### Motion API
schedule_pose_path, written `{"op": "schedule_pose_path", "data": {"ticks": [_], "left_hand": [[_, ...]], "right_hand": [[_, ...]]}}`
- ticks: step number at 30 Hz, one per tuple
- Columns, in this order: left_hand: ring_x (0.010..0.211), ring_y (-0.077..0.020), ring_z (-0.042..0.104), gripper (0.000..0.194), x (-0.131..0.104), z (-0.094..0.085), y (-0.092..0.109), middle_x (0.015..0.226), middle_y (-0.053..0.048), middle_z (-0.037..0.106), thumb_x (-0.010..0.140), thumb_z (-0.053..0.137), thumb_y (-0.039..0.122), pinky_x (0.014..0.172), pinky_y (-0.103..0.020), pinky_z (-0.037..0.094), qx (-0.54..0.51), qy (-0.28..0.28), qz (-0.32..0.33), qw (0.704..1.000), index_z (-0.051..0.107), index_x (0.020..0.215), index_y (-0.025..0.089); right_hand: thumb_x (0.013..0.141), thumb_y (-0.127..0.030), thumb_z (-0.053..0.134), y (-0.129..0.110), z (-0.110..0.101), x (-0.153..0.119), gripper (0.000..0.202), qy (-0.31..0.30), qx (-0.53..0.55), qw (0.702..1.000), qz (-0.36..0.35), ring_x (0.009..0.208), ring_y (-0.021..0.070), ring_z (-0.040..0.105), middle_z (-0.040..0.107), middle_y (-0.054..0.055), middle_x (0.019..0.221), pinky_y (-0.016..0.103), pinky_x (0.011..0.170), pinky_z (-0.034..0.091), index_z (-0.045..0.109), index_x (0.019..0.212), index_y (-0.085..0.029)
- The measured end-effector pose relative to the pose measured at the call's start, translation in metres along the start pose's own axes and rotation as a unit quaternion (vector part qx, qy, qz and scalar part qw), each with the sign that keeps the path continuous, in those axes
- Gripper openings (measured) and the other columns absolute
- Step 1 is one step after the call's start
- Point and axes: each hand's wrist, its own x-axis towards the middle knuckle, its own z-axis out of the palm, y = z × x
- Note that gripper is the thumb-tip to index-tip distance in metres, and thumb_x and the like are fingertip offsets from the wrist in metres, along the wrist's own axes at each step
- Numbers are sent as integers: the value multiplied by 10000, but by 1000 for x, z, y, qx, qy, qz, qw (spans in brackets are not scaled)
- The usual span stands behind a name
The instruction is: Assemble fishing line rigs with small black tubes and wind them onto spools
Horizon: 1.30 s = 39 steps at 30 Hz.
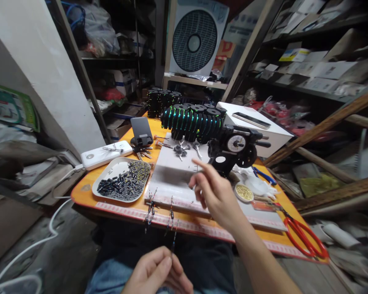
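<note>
Low at the front, my left hand is closed, thumb against fingers, on a thin dark strand that stands up from the pinch. My right hand reaches over a white board, its index finger stretched out and the others loosely bent; I see nothing held in it. Tiny dark pieces lie near that fingertip. Similar beaded strands hang at the table's front edge. Beyond the fingers are small bundles of fine wire-like pieces.
A white tray of small dark pieces is at left, beside a white power bank and a phone stand. A black machine with a dial and black ribbed rolls stand behind. Right: a dish of gold beads, red-handled scissors.
</note>
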Motion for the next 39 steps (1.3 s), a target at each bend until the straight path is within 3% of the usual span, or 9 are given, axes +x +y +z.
{"op": "schedule_pose_path", "data": {"ticks": [6, 9, 12, 17, 20, 25, 30, 34, 39], "left_hand": [[682, -210, 743, 457, 21, -11, -13, 748, -123, 780, 799, 650, 588, 641, -276, 511, 58, 64, 24, 996, 627, 826, 132], [644, -206, 724, 512, 22, -18, -15, 724, -106, 770, 840, 580, 602, 611, -277, 505, 180, 108, 46, 977, 678, 994, 124], [575, -177, 673, 397, 16, -19, -6, 660, -67, 741, 880, 590, 494, 583, -255, 482, 340, 127, 78, 929, 721, 1034, 153], [423, -109, 525, 308, 9, 9, 42, 654, -12, 644, 914, 543, 440, 451, -220, 405, 324, 154, 146, 922, 697, 1000, 187], [752, -166, 612, 218, 20, 32, 74, 954, -55, 663, 906, 592, 315, 696, -244, 474, 388, 174, 270, 864, 688, 1084, 232], [977, -216, 534, 270, 47, 59, 94, 1122, -81, 606, 973, 475, 282, 844, -296, 413, 471, 58, 324, 818, 638, 1180, 224], [855, -192, 558, 383, 46, 63, 71, 850, -64, 623, 1010, 373, 350, 820, -297, 402, 359, -9, 234, 904, 643, 810, 165], [576, -151, 575, 457, 37, 54, 40, 547, -27, 609, 977, 416, 464, 659, -276, 442, 79, -94, 115, 986, 571, 680, 153], [534, -205, 708, 438, 34, 39, 7, 576, -96, 732, 908, 539, 513, 569, -272, 516, -155, -168, 30, 973, 594, 708, 127]], "right_hand": [[926, -274, 474, -2, -15, 66, 332, 99, -160, 980, -59, 711, 221, 558, 607, 70, 736, 348, 718, 408, 592, 1195, -118], [889, -273, 531, 2, -16, 70, 181, 79, -140, 986, -43, 589, 175, 510, 562, 25, 604, 298, 630, 370, 667, 827, -171], [922, -347, 507, -2, -21, 57, 280, 40, -82, 996, -14, 499, 124, 455, 544, -4, 555, 250, 528, 337, 625, 725, -188], [963, -452, 436, -20, -32, 28, 355, -56, 52, 996, 41, 406, 63, 358, 535, -34, 552, 186, 393, 268, 578, 778, -183], [963, -445, 448, -29, -36, 16, 357, -90, 108, 989, 56, 381, 41, 327, 528, -41, 540, 163, 365, 244, 584, 781, -170], [926, -396, 561, -36, -35, 3, 306, -126, 281, 946, 102, 343, 16, 332, 574, -19, 526, 121, 324, 232, 630, 772, -141], [887, -438, 604, -28, -26, -2, 347, -120, 406, 891, 162, 297, 4, 285, 553, -30, 473, 99, 288, 193, 546, 685, -162], [851, -486, 626, -15, -11, -4, 428, -105, 440, 869, 199, 287, -7, 183, 438, -76, 393, 95, 275, 138, 458, 607, -177], [819, -483, 660, -8, -2, -7, 430, -99, 470, 850, 217, 284, -10, 151, 419, -88, 384, 97, 270, 118, 446, 598, -182]]}}
